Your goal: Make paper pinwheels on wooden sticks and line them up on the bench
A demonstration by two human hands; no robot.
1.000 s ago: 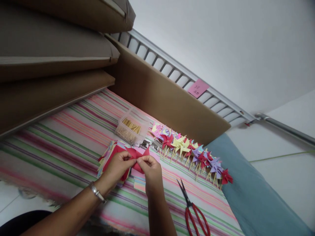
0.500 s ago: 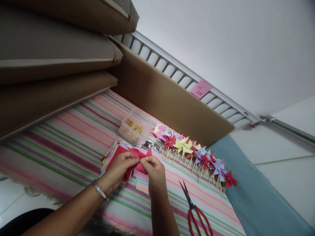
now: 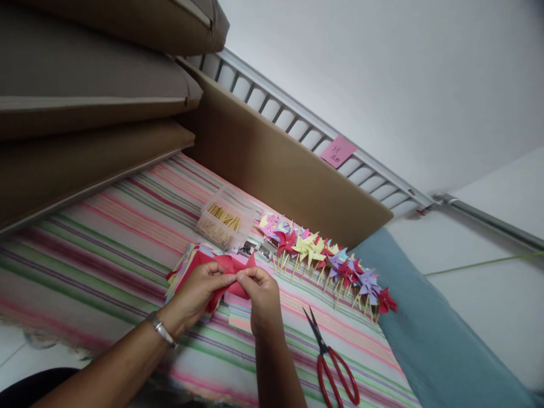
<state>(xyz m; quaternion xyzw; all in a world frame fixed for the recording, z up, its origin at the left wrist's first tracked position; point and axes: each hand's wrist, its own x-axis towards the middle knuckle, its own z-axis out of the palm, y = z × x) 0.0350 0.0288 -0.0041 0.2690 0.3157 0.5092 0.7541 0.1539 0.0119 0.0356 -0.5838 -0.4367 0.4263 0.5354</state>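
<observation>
Between my two hands is a red paper pinwheel point(image 3: 232, 264), its points folded toward the centre. My left hand point(image 3: 204, 286) pinches its left side, thumb and fingertips pressed together. From the other side my right hand point(image 3: 260, 292) grips it with thumb and forefinger, and the two thumbs meet near the middle. Whether a pin or stick is in the pinwheel's centre is hidden by the fingers. Beneath and left of my hands lies a stack of coloured paper point(image 3: 187, 266). A clear plastic box point(image 3: 225, 218) of short thin sticks stands just beyond.
Finished pinwheels on sticks point(image 3: 327, 258) lie in a long row to the right. Red-handled scissors point(image 3: 327, 357) rest slightly open on the striped cloth point(image 3: 106, 255). Small metal pieces point(image 3: 257, 249) sit by the box. A brown board point(image 3: 280, 164) and stacked cushions point(image 3: 93, 73) border the surface.
The view shifts slightly right, then back left. Both hands keep their pinch on the red pinwheel with barely any visible movement of the fingers.
</observation>
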